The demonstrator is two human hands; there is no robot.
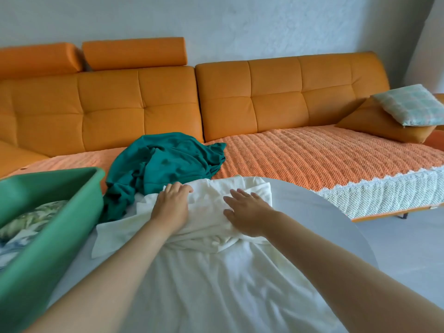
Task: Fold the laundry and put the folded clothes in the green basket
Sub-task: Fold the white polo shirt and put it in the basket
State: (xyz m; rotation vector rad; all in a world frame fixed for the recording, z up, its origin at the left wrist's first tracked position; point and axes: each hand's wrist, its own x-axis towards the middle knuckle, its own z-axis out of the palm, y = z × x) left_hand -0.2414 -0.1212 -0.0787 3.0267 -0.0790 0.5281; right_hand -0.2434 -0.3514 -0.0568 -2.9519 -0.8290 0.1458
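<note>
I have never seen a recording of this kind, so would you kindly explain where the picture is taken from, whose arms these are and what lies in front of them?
There is no machine here: a person wears a wide-angle camera on the head, so this one view looks forward and down at their own arms. Both hands work on a white cloth spread on a round table: the left hand curls its fingers over a fold, and the right hand presses flat on it. Behind it lies a crumpled teal garment, unfolded. On the left stands the green basket, with patterned clothes already inside. An orange sofa fills the background.
</note>
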